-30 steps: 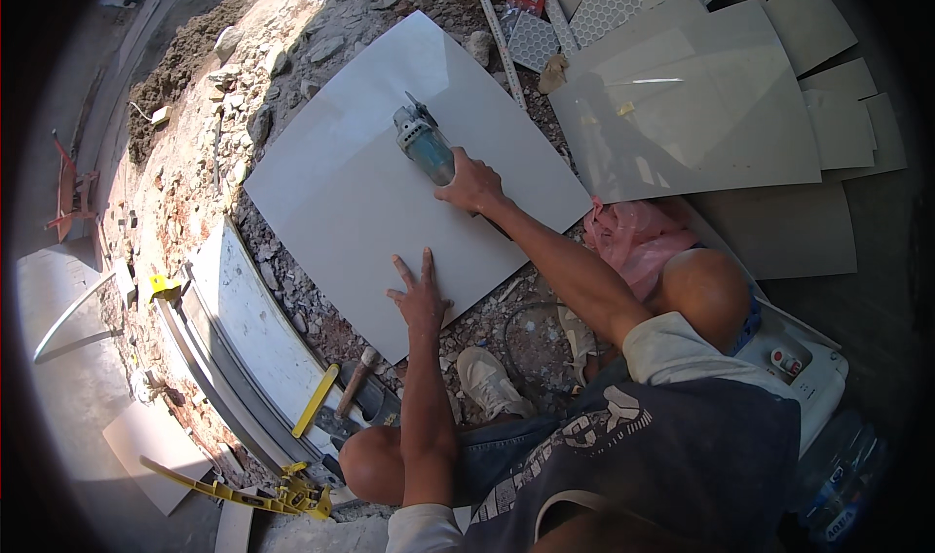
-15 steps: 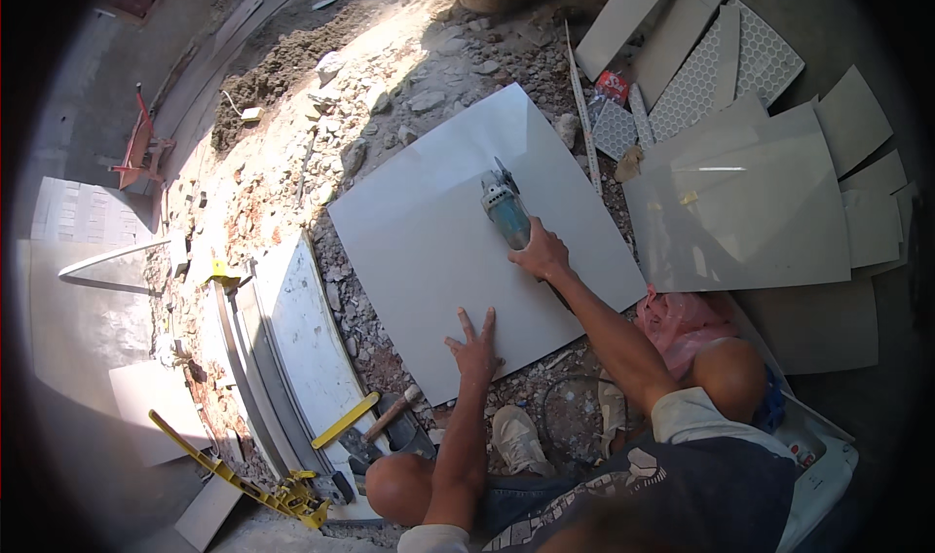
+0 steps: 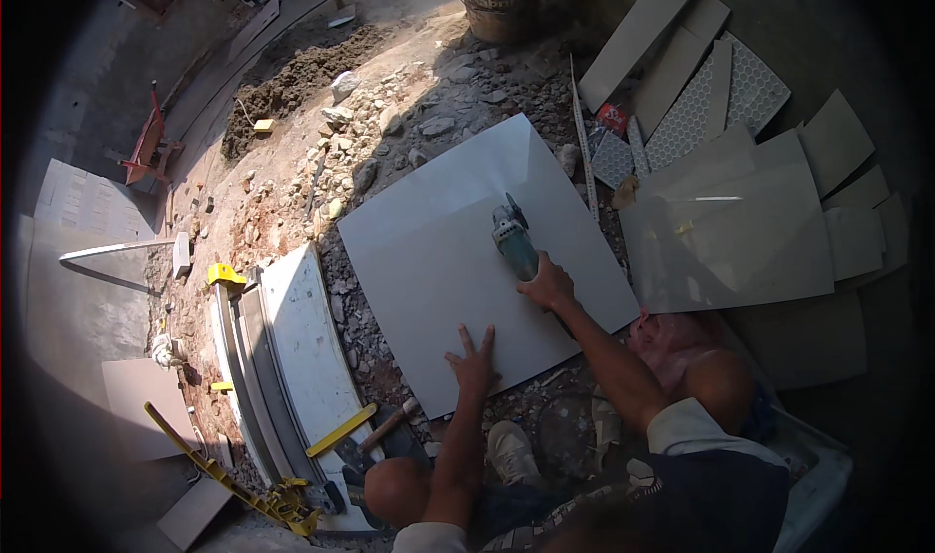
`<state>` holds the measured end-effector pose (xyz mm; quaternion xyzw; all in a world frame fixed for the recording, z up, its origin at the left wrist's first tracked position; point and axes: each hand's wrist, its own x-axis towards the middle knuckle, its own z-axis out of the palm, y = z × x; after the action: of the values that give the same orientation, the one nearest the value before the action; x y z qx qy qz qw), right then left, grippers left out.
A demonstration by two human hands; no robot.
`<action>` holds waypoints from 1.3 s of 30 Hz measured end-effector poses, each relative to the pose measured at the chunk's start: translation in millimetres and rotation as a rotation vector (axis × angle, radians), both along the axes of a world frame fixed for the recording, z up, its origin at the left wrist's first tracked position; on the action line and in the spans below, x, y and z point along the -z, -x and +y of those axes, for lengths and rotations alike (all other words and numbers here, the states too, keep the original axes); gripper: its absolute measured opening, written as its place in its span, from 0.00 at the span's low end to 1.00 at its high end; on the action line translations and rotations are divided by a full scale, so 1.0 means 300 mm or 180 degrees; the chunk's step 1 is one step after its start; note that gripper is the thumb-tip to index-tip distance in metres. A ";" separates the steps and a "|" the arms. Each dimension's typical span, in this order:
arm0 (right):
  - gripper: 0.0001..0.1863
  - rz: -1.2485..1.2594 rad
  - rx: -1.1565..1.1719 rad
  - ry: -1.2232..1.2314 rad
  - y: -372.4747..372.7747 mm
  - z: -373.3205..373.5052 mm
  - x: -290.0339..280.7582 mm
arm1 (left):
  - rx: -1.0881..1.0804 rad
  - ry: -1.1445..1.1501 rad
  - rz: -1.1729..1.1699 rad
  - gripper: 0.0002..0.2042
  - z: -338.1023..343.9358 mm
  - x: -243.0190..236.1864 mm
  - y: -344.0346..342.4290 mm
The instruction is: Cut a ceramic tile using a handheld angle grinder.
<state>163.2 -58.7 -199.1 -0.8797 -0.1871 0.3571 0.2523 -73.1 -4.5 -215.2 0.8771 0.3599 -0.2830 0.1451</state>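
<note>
A large pale square tile (image 3: pixel 429 271) lies tilted over rubble in front of me. My right hand (image 3: pixel 547 282) is wrapped round the body of a teal angle grinder (image 3: pixel 516 246), whose disc points away from me over the tile's upper middle. Whether the disc touches the surface I cannot tell. A faint pale streak runs from the disc toward the tile's far corner. Near the tile's close edge, my left hand (image 3: pixel 474 363) lies flat on it with fingers spread.
Left of the tile is a long tile cutter (image 3: pixel 302 358) with yellow parts; a hammer (image 3: pixel 390 424) lies by its near end. More tiles (image 3: pixel 730 232) are stacked at the right, beside a long ruler (image 3: pixel 584 144). A bucket (image 3: pixel 502 13) stands beyond broken rubble (image 3: pixel 429 115).
The whole view has shifted slightly, so the scene sits a little lower. Both hands keep their places on the tile and the grinder, with little visible movement.
</note>
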 end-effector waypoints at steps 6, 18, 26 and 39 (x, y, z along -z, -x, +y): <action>0.41 0.0061 0.0002 0.0063 -0.024 0.008 -0.039 | 0.0079 0.0006 -0.0125 0.55 0.026 0.011 -0.029; 0.44 0.0008 -0.0061 0.0023 -0.006 -0.023 -0.007 | 0.0223 -0.0033 0.0243 0.55 0.005 -0.023 -0.043; 0.44 0.0062 -0.0024 0.0010 -0.019 -0.005 -0.003 | 0.0217 -0.0087 0.0226 0.56 0.005 -0.036 -0.053; 0.44 0.0081 -0.0019 -0.0025 -0.030 0.015 0.003 | 0.0180 -0.0055 0.0158 0.57 0.010 -0.033 -0.047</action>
<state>172.4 -54.2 -200.1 -0.8735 -0.1879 0.3683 0.2569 -59.1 -1.5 -205.3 0.8809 0.3409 -0.3055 0.1205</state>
